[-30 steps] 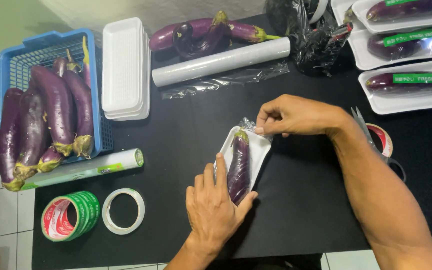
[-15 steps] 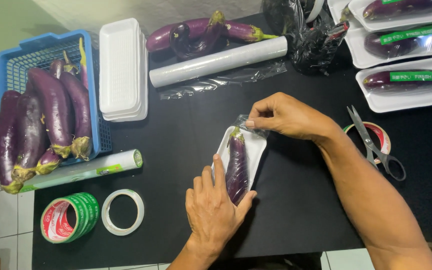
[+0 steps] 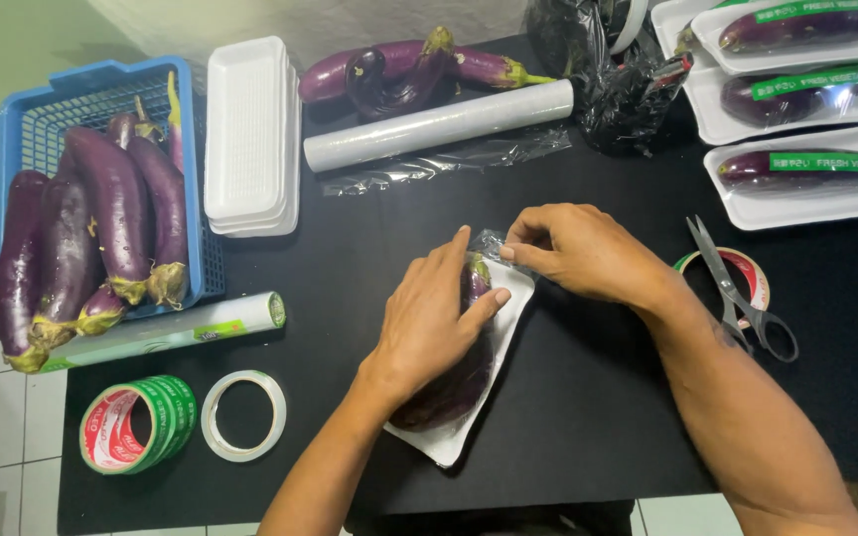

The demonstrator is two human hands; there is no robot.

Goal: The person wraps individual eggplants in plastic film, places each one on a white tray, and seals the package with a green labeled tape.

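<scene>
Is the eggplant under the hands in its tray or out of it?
In: the eggplant lies lengthwise in the white foam tray, clear film over it.

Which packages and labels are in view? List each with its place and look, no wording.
Three wrapped eggplant trays, top right: white trays, green label strips.
Tray being wrapped, centre, under both hands: white, one purple eggplant.
Stack of empty trays, beside blue basket: white, oblong.
</scene>
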